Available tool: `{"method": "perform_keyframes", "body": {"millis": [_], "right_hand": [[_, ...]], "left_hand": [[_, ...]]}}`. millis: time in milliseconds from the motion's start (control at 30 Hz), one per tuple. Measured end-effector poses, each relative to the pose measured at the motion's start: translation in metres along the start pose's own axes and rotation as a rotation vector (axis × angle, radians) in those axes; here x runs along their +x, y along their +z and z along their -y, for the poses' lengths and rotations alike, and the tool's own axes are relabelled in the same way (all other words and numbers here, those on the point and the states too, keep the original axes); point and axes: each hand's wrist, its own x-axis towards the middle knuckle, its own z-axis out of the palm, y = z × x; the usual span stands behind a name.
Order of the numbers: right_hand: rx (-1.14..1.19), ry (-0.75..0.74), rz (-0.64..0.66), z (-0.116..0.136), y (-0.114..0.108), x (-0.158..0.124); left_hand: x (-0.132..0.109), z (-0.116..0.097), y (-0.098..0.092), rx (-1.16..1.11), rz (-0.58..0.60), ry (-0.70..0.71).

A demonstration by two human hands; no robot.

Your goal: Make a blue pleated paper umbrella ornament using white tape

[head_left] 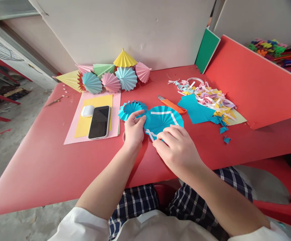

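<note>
A bright blue pleated paper disc point(157, 124) is held up over the red table, with white tape strips point(160, 113) along parts of its rim. My left hand point(133, 130) pinches its left edge between thumb and fingers. At the disc's lower edge, my right hand point(176, 145) is closed, its fingertips at a loose white strip; the exact pinch is partly hidden. Behind my left hand lies a second blue pleated paper piece point(125, 110), ring-shaped. A tape roll point(124, 137) shows partly beneath my left hand.
An orange utility knife point(172, 105) lies behind the disc. To the right are blue paper point(194, 108) and a heap of paper scraps point(208, 95). At left, a phone point(99, 122) and white case point(87, 111) rest on paper sheets point(71, 132). Folded paper umbrellas point(126, 78) stand behind.
</note>
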Motion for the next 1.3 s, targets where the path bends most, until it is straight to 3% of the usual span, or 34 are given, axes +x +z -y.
{"method": "perform_keyframes", "body": {"millis": [167,300,467,567,667,900,1067,1300], "right_hand": [[0.054,0.047,-0.036,-0.001,-0.015,0.002],[0.301,0.149,-0.077,-0.023,-0.027,0.002],[0.592,0.707,-0.256,-0.09,-0.019,-0.004],[0.769,0.902,-0.277,-0.13,0.003,0.002],[0.814,0.983,-0.059,-0.152,0.033,0.019],[0.764,0.985,0.212,-0.158,0.09,0.06],[0.665,0.994,0.393,-0.163,0.104,0.064],[0.381,0.989,0.495,-0.166,0.111,0.059]], "left_hand": [[0.005,0.0,-0.001,-0.017,-0.041,-0.026],[0.007,0.003,-0.002,0.137,0.054,0.041],[-0.001,0.006,0.0,0.55,0.119,0.255],[-0.006,0.006,0.001,0.666,0.174,0.29],[-0.008,0.005,0.002,0.755,0.144,0.314],[-0.013,-0.001,0.004,0.844,0.179,0.272],[-0.015,-0.004,0.003,0.818,0.172,0.259],[-0.016,-0.009,0.004,0.864,0.136,0.278]]}}
